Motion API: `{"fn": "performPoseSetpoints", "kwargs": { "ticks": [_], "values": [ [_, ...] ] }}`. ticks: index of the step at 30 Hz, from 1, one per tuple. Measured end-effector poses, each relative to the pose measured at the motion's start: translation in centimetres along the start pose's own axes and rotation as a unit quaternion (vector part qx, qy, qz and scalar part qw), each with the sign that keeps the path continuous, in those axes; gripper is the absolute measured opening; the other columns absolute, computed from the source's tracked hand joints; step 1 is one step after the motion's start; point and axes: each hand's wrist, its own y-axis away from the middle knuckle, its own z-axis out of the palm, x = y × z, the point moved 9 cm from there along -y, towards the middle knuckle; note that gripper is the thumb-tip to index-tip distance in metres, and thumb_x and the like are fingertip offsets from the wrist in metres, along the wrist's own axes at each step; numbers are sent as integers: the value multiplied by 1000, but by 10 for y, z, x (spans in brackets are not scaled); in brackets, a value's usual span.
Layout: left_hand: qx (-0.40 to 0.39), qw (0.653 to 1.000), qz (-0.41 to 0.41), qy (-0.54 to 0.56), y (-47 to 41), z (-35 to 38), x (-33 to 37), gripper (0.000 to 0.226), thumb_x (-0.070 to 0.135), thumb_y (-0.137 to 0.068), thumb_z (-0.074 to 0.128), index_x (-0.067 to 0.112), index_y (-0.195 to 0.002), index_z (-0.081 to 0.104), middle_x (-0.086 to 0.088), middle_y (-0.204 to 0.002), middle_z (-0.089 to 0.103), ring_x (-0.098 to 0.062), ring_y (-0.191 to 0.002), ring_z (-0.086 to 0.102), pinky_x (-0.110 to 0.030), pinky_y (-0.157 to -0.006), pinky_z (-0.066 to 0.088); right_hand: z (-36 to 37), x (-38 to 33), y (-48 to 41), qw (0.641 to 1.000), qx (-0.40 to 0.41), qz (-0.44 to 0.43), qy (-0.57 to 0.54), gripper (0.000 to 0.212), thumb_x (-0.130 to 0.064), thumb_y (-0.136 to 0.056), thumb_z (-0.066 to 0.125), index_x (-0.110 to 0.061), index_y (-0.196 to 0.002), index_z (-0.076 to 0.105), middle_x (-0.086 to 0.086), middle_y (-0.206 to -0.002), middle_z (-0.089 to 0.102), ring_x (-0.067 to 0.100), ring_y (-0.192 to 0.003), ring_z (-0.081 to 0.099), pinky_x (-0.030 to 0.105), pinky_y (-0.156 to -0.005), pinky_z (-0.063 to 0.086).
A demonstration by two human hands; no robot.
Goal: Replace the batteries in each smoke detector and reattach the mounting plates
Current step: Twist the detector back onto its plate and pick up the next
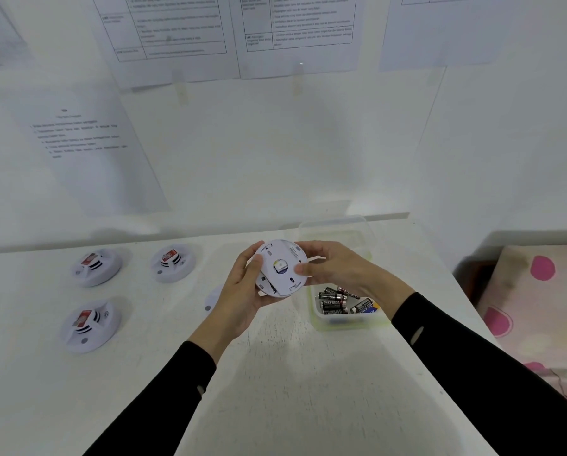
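Both my hands hold a round white smoke detector (280,267) above the table, its back with the mounting plate facing me. My left hand (242,297) grips its left and lower edge, thumb on the plate. My right hand (336,268) grips the right edge, thumb pressed on the plate. Three other white smoke detectors with red stickers sit face up on the left: one at the back left (96,266), one at the back middle (173,263), one nearer me (89,325). A fourth white disc (213,299) lies partly hidden behind my left hand.
A clear plastic tub (344,322) with several black batteries (336,302) stands just right of my hands; another clear container (336,227) is behind it. Printed sheets hang on the wall. The white table (292,373) ends at the right, beside pink-spotted bedding (538,291).
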Motion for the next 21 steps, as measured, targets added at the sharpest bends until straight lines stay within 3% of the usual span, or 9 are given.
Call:
{"fn": "performPoseSetpoints", "kwargs": {
  "ticks": [3, 8, 11, 15, 18, 21],
  "values": [
    [2, 1000, 4, -8, -2, 0, 1, 33, 29, -104, 45, 26, -136, 52, -2, -129, 64, -25, -111, 67, -47, -78, 61, 5, -2, 2, 1000, -20, 3, 8, 42, -7, -85, 71, -19, -123, 62, 10, -114, 70, 23, -101, 69, 29, -80, 57],
    [-22, 999, -11, -24, -5, 2, -1, 40, 31, -103, 45, 15, -139, 53, -11, -132, 65, -33, -117, 64, -55, -87, 58, 2, 3, -1, 999, -14, 22, 40, 45, -6, -81, 75, -10, -124, 60, 11, -112, 69, 25, -98, 70, 33, -83, 58],
    [-29, 999, -13, -31, -6, 3, 0, 39, 29, -104, 45, 11, -137, 55, -13, -128, 67, -35, -115, 65, -55, -85, 58, 0, 4, 0, 999, 2, 28, 45, 44, -3, -80, 76, -9, -119, 57, 8, -111, 65, 19, -89, 71, 26, -73, 57],
    [-39, 999, -21, -28, -8, 4, 1, 34, 26, -105, 44, 12, -132, 59, -9, -121, 71, -32, -109, 69, -50, -81, 60, 0, 6, -2, 999, 1, 34, 40, 44, -2, -78, 77, -8, -117, 58, 13, -115, 64, 23, -95, 70, 30, -76, 58],
    [-38, 998, -27, -39, -10, 3, 3, 38, 28, -103, 47, 11, -135, 56, -12, -127, 68, -34, -115, 65, -51, -84, 60, 3, 9, -2, 998, -16, 60, -15, 37, -15, -85, 72, -7, -119, 60, 13, -116, 67, 22, -101, 69, 35, -83, 57],
    [-41, 997, -26, -55, -10, 4, 3, 37, 27, -103, 48, 13, -135, 56, -12, -129, 66, -32, -117, 64, -51, -87, 59, 3, 10, -2, 997, 2, 72, -21, 30, -28, -92, 63, -7, -114, 61, 9, -109, 69, 19, -97, 69, 36, -79, 59]
  ]
}}
